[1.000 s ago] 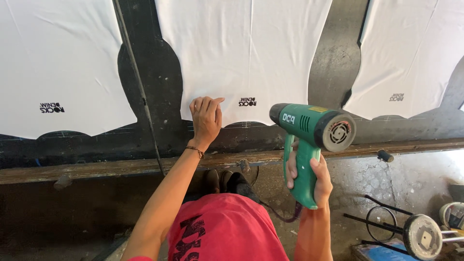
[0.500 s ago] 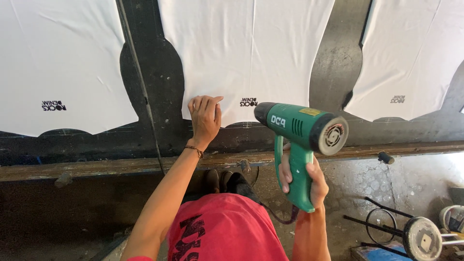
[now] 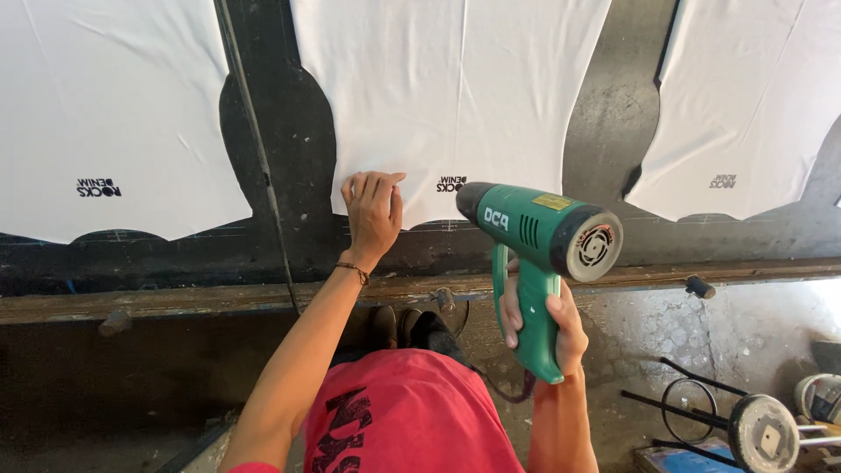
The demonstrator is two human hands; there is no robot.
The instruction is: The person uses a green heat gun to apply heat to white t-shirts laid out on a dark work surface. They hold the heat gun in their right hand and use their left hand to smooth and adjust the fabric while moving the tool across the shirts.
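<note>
My right hand (image 3: pixel 543 320) grips the handle of a green heat gun (image 3: pixel 539 236), its dark nozzle pointing left at a small black print (image 3: pixel 451 184) near the lower edge of the middle white garment piece (image 3: pixel 455 96). That piece lies flat on a long black table (image 3: pixel 280 131). My left hand (image 3: pixel 372 210) rests flat, fingers together, on the lower left corner of the same piece, just left of the print. A thin bracelet circles the left wrist.
Two more white garment pieces lie to the left (image 3: pixel 105 114) and right (image 3: pixel 753 105), each with a small black print. The table's worn wooden edge (image 3: pixel 219 298) runs across. A wheeled metal stand (image 3: pixel 753 429) sits on the concrete floor at the lower right.
The heat gun has moved left, bringing its nozzle closer to the print on the middle piece. My left hand has stayed pressed on the fabric.
</note>
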